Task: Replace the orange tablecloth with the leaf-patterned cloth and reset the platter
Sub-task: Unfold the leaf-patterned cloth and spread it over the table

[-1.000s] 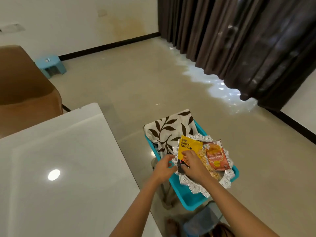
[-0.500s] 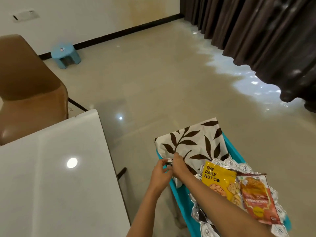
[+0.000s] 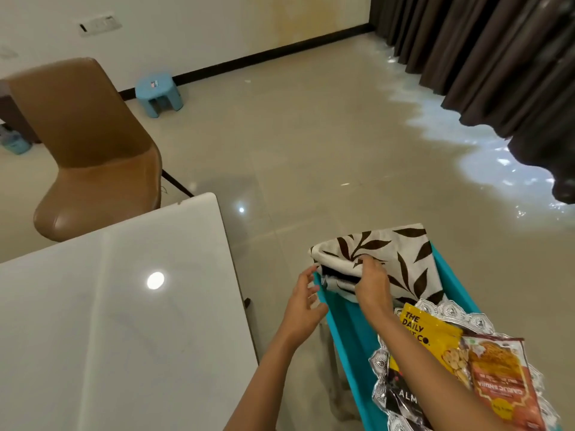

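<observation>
folded leaf cloth point(image 3: 404, 259) sits on the far end of the teal stool point(image 3: 345, 326), long side running roughly left to right, stacked fold edges facing the hands. right hand point(image 3: 371, 284) is on it, reaching in over the platter point(image 3: 448, 307), wrist low, fingers point(image 3: 365, 263) curled over the near-left edge and clamped on the top layers. left hand point(image 3: 303, 303) is just beside the cloth's left corner, not touching as far as i can tell, palm turned in, fingers point(image 3: 308, 275) apart and loose. right is the holding hand, left is nearest the free corner. white surface point(image 3: 109, 306) lies to the left of both, near. platter holds snack packs point(image 3: 426, 334) at the stool's near end, its far rim touching the cloth. no orange cloth in view. likely step: lift the cloth left toward the surface, and the left hand needs a grip first.
</observation>
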A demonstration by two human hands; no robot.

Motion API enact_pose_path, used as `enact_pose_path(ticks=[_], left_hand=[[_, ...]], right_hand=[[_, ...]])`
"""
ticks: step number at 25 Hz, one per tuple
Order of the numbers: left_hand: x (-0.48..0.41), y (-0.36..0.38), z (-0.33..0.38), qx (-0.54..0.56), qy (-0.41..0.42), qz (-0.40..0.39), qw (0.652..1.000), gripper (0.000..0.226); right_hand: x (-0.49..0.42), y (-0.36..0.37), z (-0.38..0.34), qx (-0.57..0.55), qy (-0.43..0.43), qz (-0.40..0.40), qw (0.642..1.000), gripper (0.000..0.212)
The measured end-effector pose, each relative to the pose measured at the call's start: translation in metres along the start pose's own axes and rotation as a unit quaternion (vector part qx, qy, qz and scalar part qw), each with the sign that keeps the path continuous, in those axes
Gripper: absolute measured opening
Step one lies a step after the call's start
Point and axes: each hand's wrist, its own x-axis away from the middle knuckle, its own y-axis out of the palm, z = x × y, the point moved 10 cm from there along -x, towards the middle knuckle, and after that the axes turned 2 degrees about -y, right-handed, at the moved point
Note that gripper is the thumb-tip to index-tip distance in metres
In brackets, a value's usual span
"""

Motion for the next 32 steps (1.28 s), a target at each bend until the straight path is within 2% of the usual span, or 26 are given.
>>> enact_pose_path(ticks=[3,7,8,10,12,14,16,19,23,25,26,28,29,30,31,32], left_hand=[[0.014,-0.028,0.059,-0.101,0.113,0.053,0.987,0.086],[0.05,-0.07,0.137,-0.192,0.183,0.106,0.958,0.091],[0.063,-0.083,0.152,-0.217,0.192,0.124,0.949,0.084],[0.103,-0.129,0.179,-0.228,0.192,0.187,0.936,0.055],[0.155,-0.183,0.199,-0.242,0.191,0.257,0.916,0.031],[0.217,-0.239,0.223,-0.27,0.231,0.33,0.874,0.021],[0.282,-0.291,0.237,-0.28,0.263,0.386,0.839,0.022],[0.352,-0.346,0.221,-0.291,0.243,0.427,0.821,0.024],[0.429,-0.406,0.135,-0.244,0.188,0.454,0.836,0.023],[0.463,-0.434,0.087,-0.277,0.129,0.481,0.822,0.026],[0.481,-0.447,0.065,-0.31,0.095,0.495,0.806,0.029],[0.519,-0.471,0.027,-0.376,0.027,0.516,0.769,0.03],[0.539,-0.483,0.01,-0.395,0.001,0.521,0.757,0.028],[0.559,-0.495,-0.009,-0.403,-0.021,0.514,0.757,0.023],[0.573,-0.505,-0.025,-0.396,-0.028,0.489,0.777,0.018],[0.582,-0.513,-0.038,-0.372,-0.023,0.444,0.815,0.015]], right_hand=[[0.005,-0.067,-0.055,-0.055,-0.095,0.029,0.994,0.044],[0.042,-0.152,-0.16,-0.093,-0.237,0.066,0.965,0.049],[0.056,-0.169,-0.189,-0.093,-0.277,0.074,0.953,0.049],[0.092,-0.201,-0.247,-0.086,-0.342,0.1,0.931,0.052],[0.128,-0.227,-0.293,-0.078,-0.378,0.146,0.911,0.052],[0.159,-0.239,-0.329,-0.073,-0.394,0.178,0.899,0.043],[0.189,-0.228,-0.361,-0.08,-0.4,0.174,0.896,0.036],[0.227,-0.166,-0.394,-0.133,-0.363,0.074,0.919,0.028],[0.289,-0.037,-0.396,-0.129,-0.285,-0.126,0.941,0.004],[0.317,0.007,-0.394,-0.118,-0.267,-0.194,0.937,0.009],[0.326,0.016,-0.401,-0.088,-0.286,-0.199,0.933,0.009],[0.343,0.02,-0.43,-0.015,-0.363,-0.178,0.915,0.017],[0.353,0.021,-0.447,0.006,-0.394,-0.2,0.897,0.021],[0.365,0.023,-0.463,0.019,-0.41,-0.257,0.875,0.025],[0.376,0.025,-0.475,0.033,-0.411,-0.334,0.847,0.029],[0.387,0.026,-0.483,0.04,-0.398,-0.421,0.814,0.033]])
